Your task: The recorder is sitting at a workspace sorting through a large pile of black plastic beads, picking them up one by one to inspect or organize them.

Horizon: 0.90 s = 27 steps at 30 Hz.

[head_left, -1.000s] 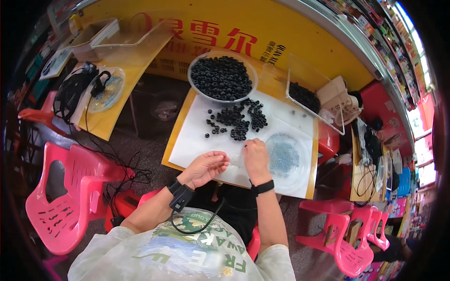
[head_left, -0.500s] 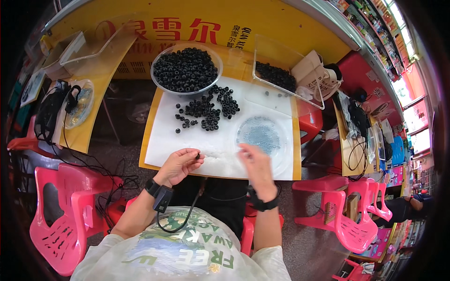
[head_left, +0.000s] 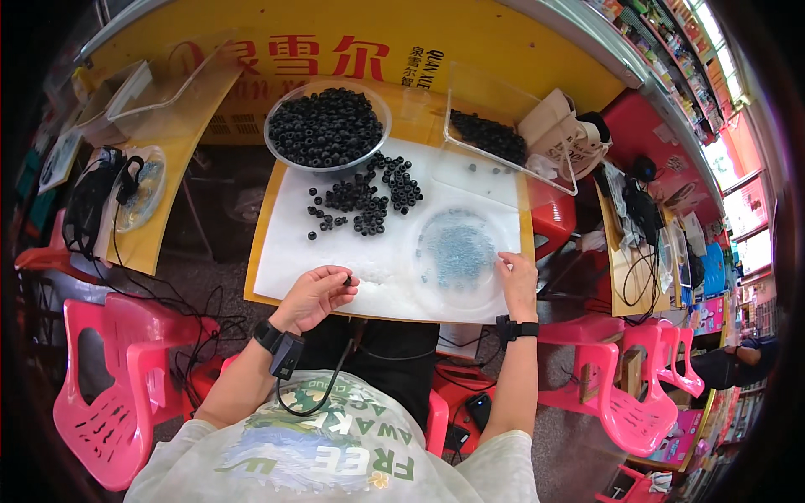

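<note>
Between the thumb and forefinger of my left hand (head_left: 314, 298) is a small black bead (head_left: 348, 280), held over the near edge of the table. My right hand (head_left: 518, 283) is at the right rim of a clear round tray (head_left: 495, 306), its thumb and fingertips brought together. What they hold, if anything, is too small to make out. Tiny pale-blue pieces (head_left: 459, 251) are spread across that tray. Loose black beads (head_left: 369, 220) lie on the white sheet (head_left: 289, 243) beyond my left hand, in front of a clear bowl (head_left: 381, 138) heaped with black beads (head_left: 325, 126).
A clear box (head_left: 553, 180) with dark pieces (head_left: 486, 137) stands at the back right, beside a cream bag (head_left: 558, 130). Pink chairs (head_left: 109, 377) flank me. Side tables (head_left: 172, 180) stand left and right. A cable runs from my left wrist device (head_left: 287, 354).
My right hand has moved right, from over the near part of the tray to its right rim. My left hand still pinches the black bead. The view has shifted slightly.
</note>
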Available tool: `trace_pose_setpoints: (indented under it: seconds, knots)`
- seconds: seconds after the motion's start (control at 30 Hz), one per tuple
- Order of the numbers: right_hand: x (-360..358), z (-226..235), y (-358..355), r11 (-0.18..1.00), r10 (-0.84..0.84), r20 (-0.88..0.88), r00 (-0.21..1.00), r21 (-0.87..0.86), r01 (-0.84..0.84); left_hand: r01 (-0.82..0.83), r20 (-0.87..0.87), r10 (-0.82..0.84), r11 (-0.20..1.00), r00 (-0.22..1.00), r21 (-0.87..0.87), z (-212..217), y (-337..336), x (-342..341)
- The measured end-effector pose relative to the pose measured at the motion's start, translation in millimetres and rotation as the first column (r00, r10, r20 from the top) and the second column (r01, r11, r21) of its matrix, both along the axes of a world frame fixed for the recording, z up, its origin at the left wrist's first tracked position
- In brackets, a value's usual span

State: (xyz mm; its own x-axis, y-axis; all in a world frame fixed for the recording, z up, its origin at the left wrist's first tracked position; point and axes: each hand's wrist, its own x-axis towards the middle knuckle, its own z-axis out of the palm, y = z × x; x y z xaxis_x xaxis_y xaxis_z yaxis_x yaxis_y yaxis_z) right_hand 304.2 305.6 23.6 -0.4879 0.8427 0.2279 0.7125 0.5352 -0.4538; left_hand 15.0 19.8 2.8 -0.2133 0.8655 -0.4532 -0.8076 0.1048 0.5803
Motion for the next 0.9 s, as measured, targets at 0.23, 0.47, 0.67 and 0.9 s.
trace_pose_setpoints:
  seconds: [0.23,0.47,0.67,0.9]
  knots:
    - [-1,-5,-4,1.0,-0.014,-0.046,0.999,-0.019,0.014,0.016,-0.012,-0.016,1.0,1.0,0.005,0,2,0]
    - [-1,3,-11,0.994,-0.074,0.046,0.996,-0.076,0.077,0.005,0.001,-0.005,1.0,1.0,0.004,0,0,1]
    - [3,-9,-6,0.998,0.036,-0.057,0.998,0.049,-0.033,0.01,0.009,-0.011,1.0,1.0,0.022,-3,0,0]
    - [-2,0,-10,0.999,-0.003,0.008,1.0,-0.046,0.004,0.026,0.004,-0.027,0.999,1.0,0.028,-2,-1,-1]
